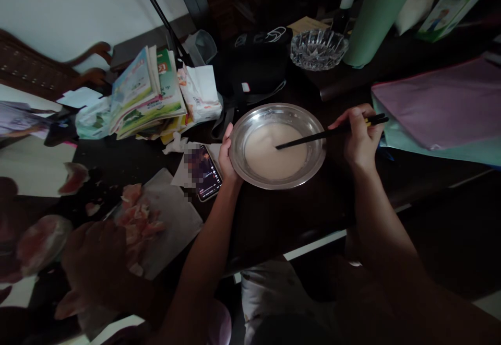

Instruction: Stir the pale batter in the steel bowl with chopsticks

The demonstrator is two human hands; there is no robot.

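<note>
A shiny metal bowl (317, 156) stands on the dark table and holds a cloudy, cream-coloured liquid (270, 159). My left hand (226, 157) grips the bowl at its left rim, with the thumb up along the edge. In my right hand (360, 139) is a pair of dark chopsticks (303, 139), held slanting to the left. Their lower ends dip into the liquid near the bowl's middle. Just left of my left hand lies a phone (207, 175) with its screen lit.
At left, another person's hand (104, 261) is near pink fruit-like pieces (141, 217) on a pale sheet (176, 225). Stacked booklets (144, 99) and a tissue pack (200, 92) stand behind. A glass ashtray (319, 50), a green cylinder (378, 21) and a pinkish folder (438, 105) lie beyond.
</note>
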